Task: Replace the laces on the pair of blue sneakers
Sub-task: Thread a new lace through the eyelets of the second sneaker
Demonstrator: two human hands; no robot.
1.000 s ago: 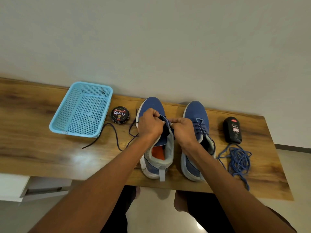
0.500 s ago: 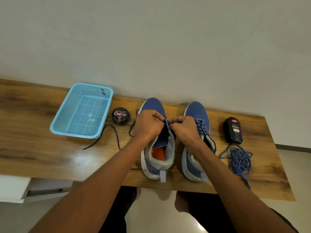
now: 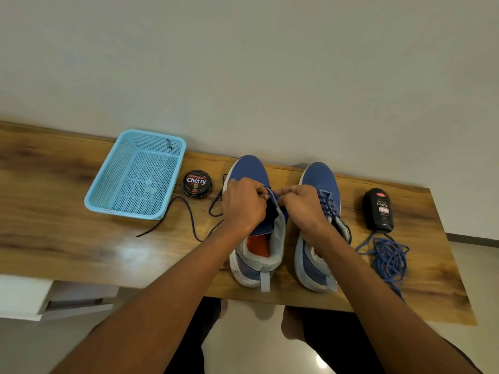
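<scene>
While both my hands work over the left sneaker, the wooden tabletop (image 3: 67,238) carries everything else, running from 9 o'clock to 3 o'clock across the view against a plain wall.

Light-blue mesh basket (image 3: 137,175): at 10 o'clock from the sneakers, sitting flat.

Left blue sneaker (image 3: 249,168): centre of table, toe toward 12 o'clock, tongue pulled up, orange insole showing. Right blue sneaker (image 3: 318,176): just beside it at 3 o'clock, blue lace threaded through its eyelets.

My left hand (image 3: 243,203): fingers curled, pinching the dark lace at the top of the left sneaker's tongue. My right hand (image 3: 302,206): fingers curled likewise, pinching at the same spot; knuckles of the two hands nearly touching. Which eyelet the lace passes through, I cannot tell.

Loose blue lace (image 3: 388,257): tangled pile at 4 o'clock from the right sneaker.

Black Cherry polish bottle (image 3: 378,209): lying just at 12 o'clock of that pile.

Round Cherry polish tin (image 3: 197,182): between basket and left sneaker.

Dark lace (image 3: 186,209): trails from my left hand toward 9 o'clock, ending near the basket's front edge.
</scene>
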